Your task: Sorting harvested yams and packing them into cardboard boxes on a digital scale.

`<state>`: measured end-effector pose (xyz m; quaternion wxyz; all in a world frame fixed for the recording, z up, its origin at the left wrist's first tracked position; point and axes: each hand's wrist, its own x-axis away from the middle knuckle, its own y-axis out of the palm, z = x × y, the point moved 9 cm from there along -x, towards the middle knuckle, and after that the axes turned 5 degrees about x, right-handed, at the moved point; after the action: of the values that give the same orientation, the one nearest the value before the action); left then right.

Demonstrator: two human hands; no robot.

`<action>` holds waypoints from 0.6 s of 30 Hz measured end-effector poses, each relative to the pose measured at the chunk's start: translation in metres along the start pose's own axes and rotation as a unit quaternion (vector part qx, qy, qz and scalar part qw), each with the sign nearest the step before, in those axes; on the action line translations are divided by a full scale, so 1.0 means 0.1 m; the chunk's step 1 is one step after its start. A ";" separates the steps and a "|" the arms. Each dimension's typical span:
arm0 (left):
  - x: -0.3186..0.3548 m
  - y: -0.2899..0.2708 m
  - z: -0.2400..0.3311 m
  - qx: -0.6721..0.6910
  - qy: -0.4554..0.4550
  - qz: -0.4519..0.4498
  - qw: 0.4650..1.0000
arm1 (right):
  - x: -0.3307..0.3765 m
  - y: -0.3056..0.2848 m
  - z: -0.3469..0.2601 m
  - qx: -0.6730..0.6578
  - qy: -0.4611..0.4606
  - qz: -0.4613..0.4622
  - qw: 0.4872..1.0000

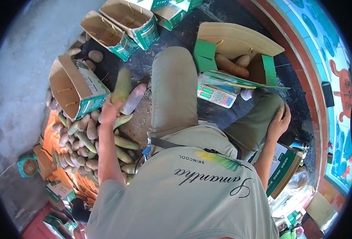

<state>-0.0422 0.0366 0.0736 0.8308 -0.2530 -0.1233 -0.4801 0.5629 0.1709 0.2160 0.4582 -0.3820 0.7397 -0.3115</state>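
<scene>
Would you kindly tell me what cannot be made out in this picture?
Head view:
Green vegetable: blurred, its lower end covered by the left hand.
Right hand: palm hidden against the trouser leg.
Scale: partly hidden by the open carton.
Topmost green box: cut off by the upper edge.

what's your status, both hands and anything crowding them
Left fingers round blurred green vegetable. Right fingers resting on right knee. Pinkish tuber and open carton close beside the left.

Long green vegetable (122,83), blurred
</scene>
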 end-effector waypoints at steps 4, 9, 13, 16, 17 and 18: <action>0.07 0.47 1.49 0.005 0.129 -0.092 0.987 | 0.00 -0.02 0.04 -0.013 0.004 0.005 1.000; 0.27 1.54 2.55 -0.086 0.347 -0.217 0.908 | 0.02 -0.05 0.05 -0.028 0.000 0.015 0.999; 0.44 2.39 2.89 -0.193 0.406 -0.265 0.853 | 0.03 -0.06 0.07 -0.028 0.008 0.013 0.999; 0.31 2.87 2.85 -0.182 0.414 -0.281 0.847 | 0.04 -0.09 0.07 -0.039 0.010 0.017 0.999; 0.28 2.92 2.81 -0.182 0.415 -0.281 0.846 | 0.04 -0.09 0.07 -0.039 0.010 0.018 0.999; 0.23 2.93 2.76 -0.157 0.401 -0.278 0.858 | 0.04 -0.09 0.07 -0.040 0.013 0.015 0.999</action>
<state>0.2316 0.2889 0.2278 0.5894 -0.1206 0.2324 -0.7642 0.5708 0.1624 0.2187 0.4377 -0.3845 0.7631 -0.2797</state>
